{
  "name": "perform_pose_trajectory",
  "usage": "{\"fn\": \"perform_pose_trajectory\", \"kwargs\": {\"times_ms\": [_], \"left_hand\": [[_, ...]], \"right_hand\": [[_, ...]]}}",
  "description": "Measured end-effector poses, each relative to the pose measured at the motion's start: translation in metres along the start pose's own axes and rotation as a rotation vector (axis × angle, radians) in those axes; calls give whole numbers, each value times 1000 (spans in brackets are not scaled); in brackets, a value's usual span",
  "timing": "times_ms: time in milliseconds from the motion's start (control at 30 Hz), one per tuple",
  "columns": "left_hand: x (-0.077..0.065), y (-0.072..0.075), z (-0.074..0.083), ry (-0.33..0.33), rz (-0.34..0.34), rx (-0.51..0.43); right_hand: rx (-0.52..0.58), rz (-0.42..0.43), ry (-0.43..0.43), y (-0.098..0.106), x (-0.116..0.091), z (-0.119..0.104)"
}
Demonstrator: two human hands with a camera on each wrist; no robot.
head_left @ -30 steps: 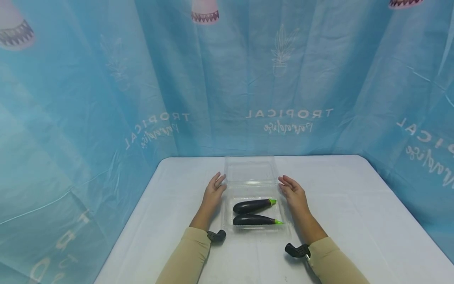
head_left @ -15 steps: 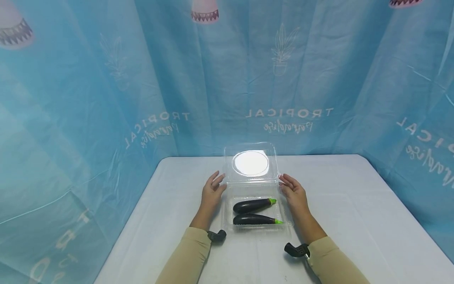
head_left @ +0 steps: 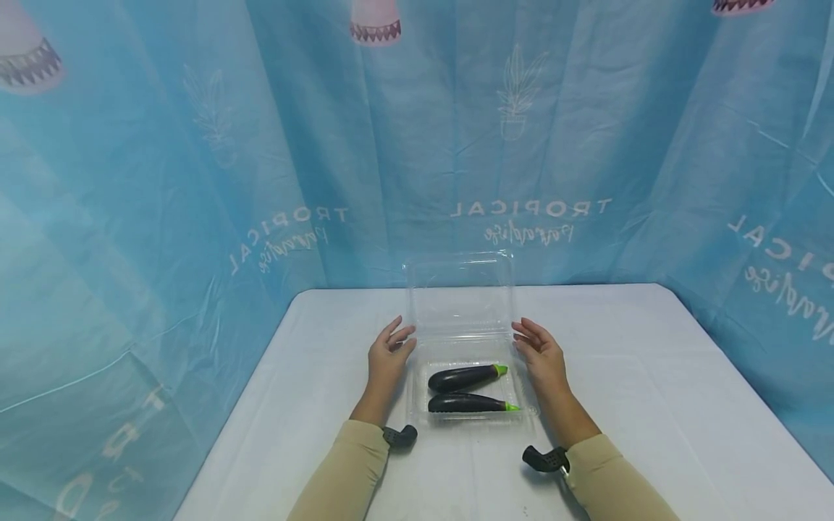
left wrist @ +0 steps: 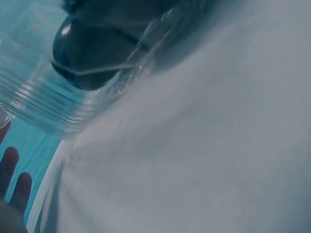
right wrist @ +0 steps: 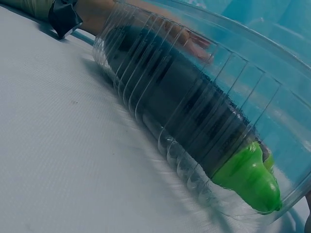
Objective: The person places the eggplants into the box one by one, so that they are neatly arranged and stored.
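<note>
A clear plastic clamshell container [head_left: 417, 387] stands on the table with its lid [head_left: 459, 293] raised steeply at the back. Two dark eggplants with green stem ends lie in its base, the far eggplant [head_left: 462, 378] above the near eggplant [head_left: 465, 403]. At the container's left side, near the hinge, my left hand [head_left: 391, 354] has its fingers spread, fingertips at the lid's edge. My right hand [head_left: 541, 354] mirrors it on the right, fingers extended to the lid's edge. Through the ribbed wall, the right wrist view shows an eggplant's green end [right wrist: 250, 177]. Exact fingertip contact is too small to tell.
A white cloth covers the table [head_left: 651, 405]. Blue printed curtains [head_left: 534, 159] hang behind it and at both sides. A black wrist mount [head_left: 400, 437] sits at the left sleeve, another black mount [head_left: 546, 459] at the right sleeve.
The container's lid has swung up from lying back to standing steeply, losing its bright reflection. Both hands have stayed almost in place beside it; the eggplants have not moved.
</note>
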State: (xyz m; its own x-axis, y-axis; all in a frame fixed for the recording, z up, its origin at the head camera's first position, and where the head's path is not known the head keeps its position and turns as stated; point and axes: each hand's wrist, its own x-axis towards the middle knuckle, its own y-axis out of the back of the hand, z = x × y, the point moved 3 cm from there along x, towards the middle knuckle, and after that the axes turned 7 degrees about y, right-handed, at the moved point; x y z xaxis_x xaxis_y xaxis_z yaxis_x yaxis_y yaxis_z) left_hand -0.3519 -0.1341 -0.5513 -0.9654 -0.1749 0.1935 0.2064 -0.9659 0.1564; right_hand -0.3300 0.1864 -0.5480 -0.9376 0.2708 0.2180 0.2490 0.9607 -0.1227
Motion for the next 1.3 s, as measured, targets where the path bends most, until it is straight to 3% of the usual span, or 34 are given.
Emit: {"fn": "perform_pose_trajectory", "kwargs": {"times_ms": [100,467,767,933,1300], "left_hand": [[-1,1,1,-37,8,22],[-3,2,3,-71,40,108],[-5,7,3,-121,77,163],[-10,12,4,-111,52,196],[-17,17,6,-76,-66,230]], "right_hand": [[0,0,-9,0,0,-1],[9,15,-11,1,-2,-2],[-86,48,27,3,-5,-1],[-137,59,-4,6,-6,0],[-178,-76,-46,14,-13,-5]]}}
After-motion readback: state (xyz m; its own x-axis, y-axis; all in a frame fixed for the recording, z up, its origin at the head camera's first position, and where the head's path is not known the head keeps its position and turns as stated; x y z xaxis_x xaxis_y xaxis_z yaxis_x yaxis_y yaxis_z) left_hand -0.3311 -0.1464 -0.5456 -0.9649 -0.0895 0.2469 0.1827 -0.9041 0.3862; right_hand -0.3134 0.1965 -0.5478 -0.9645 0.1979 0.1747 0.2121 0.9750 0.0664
